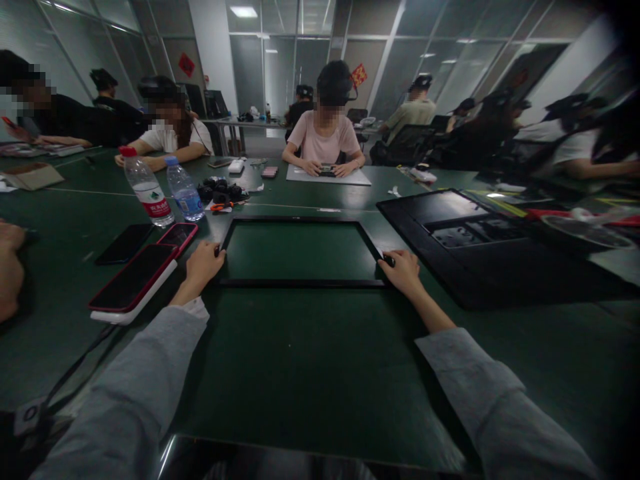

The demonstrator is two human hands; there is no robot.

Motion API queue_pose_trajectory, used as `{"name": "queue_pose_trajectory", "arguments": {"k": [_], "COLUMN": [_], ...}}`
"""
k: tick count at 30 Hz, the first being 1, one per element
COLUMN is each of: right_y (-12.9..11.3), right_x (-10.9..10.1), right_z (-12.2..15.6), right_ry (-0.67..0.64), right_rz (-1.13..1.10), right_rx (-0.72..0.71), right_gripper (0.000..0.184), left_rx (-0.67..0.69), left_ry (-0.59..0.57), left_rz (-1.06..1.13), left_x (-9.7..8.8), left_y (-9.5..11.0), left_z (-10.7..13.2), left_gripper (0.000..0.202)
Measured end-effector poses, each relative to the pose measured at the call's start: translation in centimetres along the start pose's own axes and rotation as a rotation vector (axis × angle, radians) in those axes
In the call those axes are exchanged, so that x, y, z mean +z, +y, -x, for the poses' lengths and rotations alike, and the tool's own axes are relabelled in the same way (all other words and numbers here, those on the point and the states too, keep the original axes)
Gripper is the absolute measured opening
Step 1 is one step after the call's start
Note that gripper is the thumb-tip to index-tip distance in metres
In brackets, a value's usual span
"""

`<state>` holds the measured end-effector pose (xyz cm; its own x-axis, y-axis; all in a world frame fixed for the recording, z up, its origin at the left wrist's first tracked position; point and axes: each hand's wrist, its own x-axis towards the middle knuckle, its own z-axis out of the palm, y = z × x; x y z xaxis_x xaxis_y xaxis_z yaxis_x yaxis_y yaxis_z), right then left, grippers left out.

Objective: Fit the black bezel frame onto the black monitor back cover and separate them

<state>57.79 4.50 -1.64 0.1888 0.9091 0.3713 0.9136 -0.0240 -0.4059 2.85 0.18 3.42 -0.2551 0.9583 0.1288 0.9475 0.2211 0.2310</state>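
A thin black rectangular frame [303,284], like a screen bezel, lies on or just above the green tabletop [300,360]; the exact gap cannot be told. Green shows through its open middle. My left hand [203,270] is closed on its left side, fingers wrapped round the edge. Its right side is gripped by my right hand [404,272], thumb towards the inside. A small dark piece shows at each hand, perhaps part of the frame. Close to my left hand lie a red-cased phone [135,279] on a white object and a smaller pink-edged device [179,235].
Two water bottles [150,197] and a dark phone [124,244] stand or lie at left, near black cables [220,192]. A large black panel [530,267] lies at right. A co-worker's hand [10,267] is at the left edge. Across the table sits a person [325,133].
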Motion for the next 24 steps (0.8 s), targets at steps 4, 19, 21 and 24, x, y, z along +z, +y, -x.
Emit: {"name": "queue_pose_trajectory", "arguments": {"k": [4, 19, 21, 24], "right_y": [-0.12, -0.11, -0.03, 0.08], "right_x": [-0.08, -0.11, -0.03, 0.08], "right_z": [0.06, 0.02, 0.0, -0.02], "right_ry": [-0.009, -0.047, -0.043, -0.025], "right_rz": [0.005, 0.052, 0.049, 0.044], "right_rx": [0.008, 0.027, 0.024, 0.002], "right_gripper": [0.046, 0.046, 0.047, 0.047], "left_rx": [0.008, -0.008, -0.004, 0.001], "left_ry": [0.002, -0.005, -0.002, -0.005], "left_rz": [0.009, 0.007, 0.002, -0.018], "left_x": [-0.03, -0.49, -0.45, -0.32], "left_y": [-0.07, 0.3, 0.28, 0.21], "left_z": [-0.01, 0.28, 0.27, 0.21], "left_gripper": [0.045, 0.045, 0.046, 0.046]}}
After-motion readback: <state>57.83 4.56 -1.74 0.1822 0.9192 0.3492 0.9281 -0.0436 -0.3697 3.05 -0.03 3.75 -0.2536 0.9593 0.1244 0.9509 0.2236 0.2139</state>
